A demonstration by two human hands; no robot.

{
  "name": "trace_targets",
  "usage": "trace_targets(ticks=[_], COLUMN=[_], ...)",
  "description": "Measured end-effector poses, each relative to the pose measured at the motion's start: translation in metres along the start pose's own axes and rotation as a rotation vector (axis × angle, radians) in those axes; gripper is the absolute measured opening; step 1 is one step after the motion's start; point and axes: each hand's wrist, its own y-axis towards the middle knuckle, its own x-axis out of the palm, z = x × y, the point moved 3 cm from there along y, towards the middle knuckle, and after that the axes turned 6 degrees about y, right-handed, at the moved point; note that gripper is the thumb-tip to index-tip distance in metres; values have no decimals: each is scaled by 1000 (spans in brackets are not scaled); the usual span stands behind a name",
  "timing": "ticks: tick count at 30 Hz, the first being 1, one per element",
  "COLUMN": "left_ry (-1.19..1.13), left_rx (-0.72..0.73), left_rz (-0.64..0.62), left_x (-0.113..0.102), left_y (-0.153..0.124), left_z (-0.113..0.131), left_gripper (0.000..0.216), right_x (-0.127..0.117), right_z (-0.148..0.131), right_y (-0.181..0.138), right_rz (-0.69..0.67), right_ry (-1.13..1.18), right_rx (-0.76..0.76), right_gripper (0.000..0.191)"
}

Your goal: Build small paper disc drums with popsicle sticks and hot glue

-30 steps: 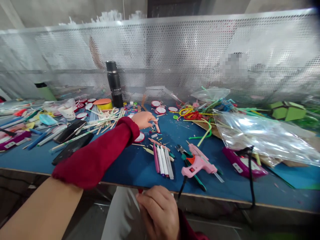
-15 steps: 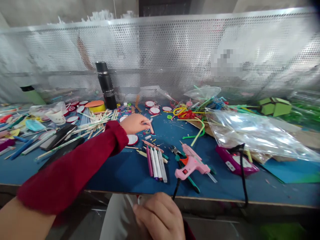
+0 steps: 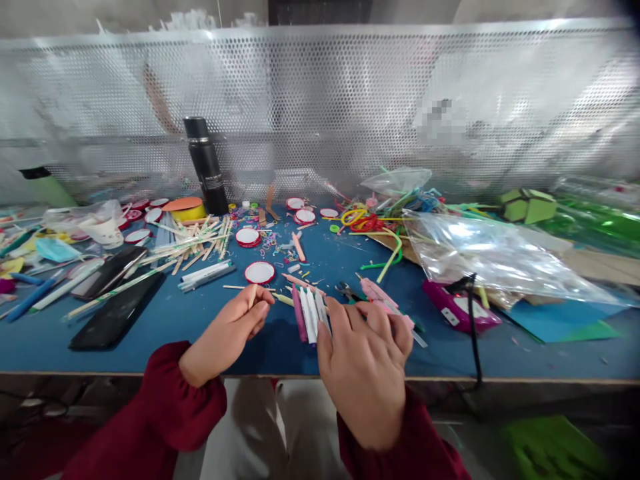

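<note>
My left hand [image 3: 227, 337] is closed in a pinch on a short wooden stick [image 3: 253, 295], whose pale tip points up. It hovers over the blue table near the front edge. My right hand [image 3: 367, 357] is palm down with bent fingers apart, over the pink glue gun [image 3: 383, 295] and beside a row of markers [image 3: 309, 313]. It hides the glue gun's handle and part of the markers; contact with them cannot be made out. Behind my left hand lies a round white disc with a red rim [image 3: 260, 272].
A black bottle [image 3: 206, 167] stands at the back left, near a pile of wooden sticks [image 3: 200, 239]. Two dark phone-like slabs, one a black slab [image 3: 117, 313], lie left. Clear plastic sheeting [image 3: 480, 257] and a purple device [image 3: 460, 310] with a black cable are on the right.
My left hand has come back from the middle of the table toward the front edge. My right hand has risen from my lap to above the glue gun, its fingers spreading.
</note>
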Motion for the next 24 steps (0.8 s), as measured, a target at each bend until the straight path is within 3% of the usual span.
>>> trace_targets(ticks=[6, 15, 19, 24], left_ry=[-176, -218, -104, -45], left_rx=[-69, -44, 51, 102], left_rz=[-35, -15, 69, 149], left_x=[14, 18, 18, 17], left_y=[-6, -3, 2, 1], left_z=[-7, -9, -7, -5], left_gripper=[31, 35, 35, 32], right_x=[12, 20, 8, -25], right_z=[0, 4, 11, 7], right_y=[6, 12, 17, 6], right_rz=[-1, -38, 67, 235], right_ry=[-170, -96, 107, 645], right_rx=[-38, 94, 104, 154], right_gripper=[22, 23, 29, 48])
